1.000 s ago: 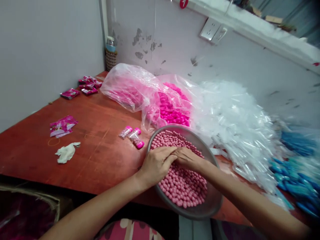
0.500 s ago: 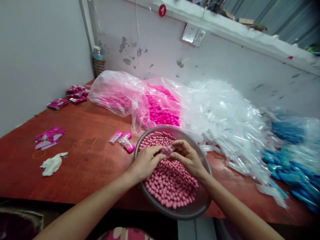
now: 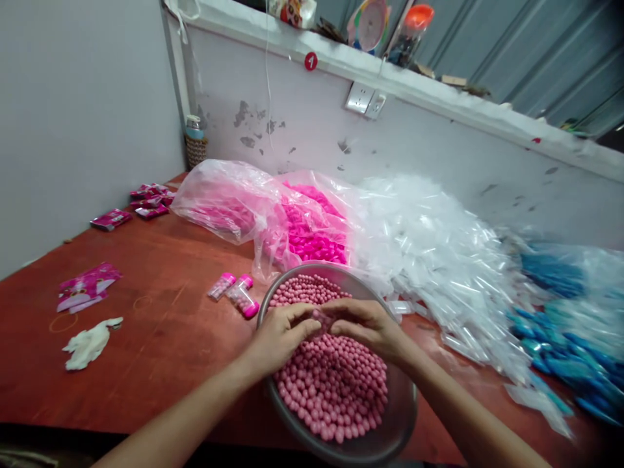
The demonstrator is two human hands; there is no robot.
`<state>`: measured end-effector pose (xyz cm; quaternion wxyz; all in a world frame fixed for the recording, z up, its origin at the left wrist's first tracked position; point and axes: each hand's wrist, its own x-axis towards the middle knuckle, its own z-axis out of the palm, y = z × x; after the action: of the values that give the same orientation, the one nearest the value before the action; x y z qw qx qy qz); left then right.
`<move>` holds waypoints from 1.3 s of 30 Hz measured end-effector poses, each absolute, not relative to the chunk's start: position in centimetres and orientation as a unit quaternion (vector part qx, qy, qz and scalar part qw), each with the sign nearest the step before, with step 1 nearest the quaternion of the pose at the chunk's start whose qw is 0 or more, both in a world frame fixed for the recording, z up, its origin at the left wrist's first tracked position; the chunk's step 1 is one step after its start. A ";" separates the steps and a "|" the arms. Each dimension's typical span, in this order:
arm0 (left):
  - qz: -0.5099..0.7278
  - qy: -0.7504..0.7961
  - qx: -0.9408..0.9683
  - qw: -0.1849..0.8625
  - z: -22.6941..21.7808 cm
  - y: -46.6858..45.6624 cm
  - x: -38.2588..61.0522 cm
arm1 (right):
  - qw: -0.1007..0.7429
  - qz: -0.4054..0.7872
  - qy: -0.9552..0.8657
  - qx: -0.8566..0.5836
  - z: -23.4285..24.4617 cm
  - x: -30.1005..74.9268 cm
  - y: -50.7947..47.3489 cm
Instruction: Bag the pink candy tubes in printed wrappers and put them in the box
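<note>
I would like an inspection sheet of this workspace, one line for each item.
Surface: red-brown table, worn.
Job's things: metal bowl of pink beads; three filled pink-capped tubes left of it.
Clutter: bag of pink caps, heap of clear tubes, blue pieces, pink sachets, white rag.
Grippers: left hand and right hand meet over the beads; what they pinch is unclear.
Cables: thin cord on the wall.
Surroundings: wall socket, cluttered ledge.
</note>
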<state>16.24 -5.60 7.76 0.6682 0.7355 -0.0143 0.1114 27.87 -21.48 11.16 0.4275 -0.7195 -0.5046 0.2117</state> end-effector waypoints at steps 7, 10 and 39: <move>0.130 0.021 0.725 0.676 8.1 -5.4 15.8 | 0.202 0.012 -0.459 -0.865 10.8 36.8 -15.3; 0.122 0.026 0.713 0.690 8.2 -5.2 15.7 | 0.045 -0.005 -0.477 -0.878 9.7 40.3 -11.5; 0.186 0.043 0.721 0.666 7.3 -5.7 16.1 | 0.504 0.217 -0.441 -0.710 11.4 29.1 -19.3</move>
<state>16.10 -5.72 7.30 0.6657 0.7213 0.0426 0.1864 29.12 -19.30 11.38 0.5040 -0.7099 -0.4414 0.2171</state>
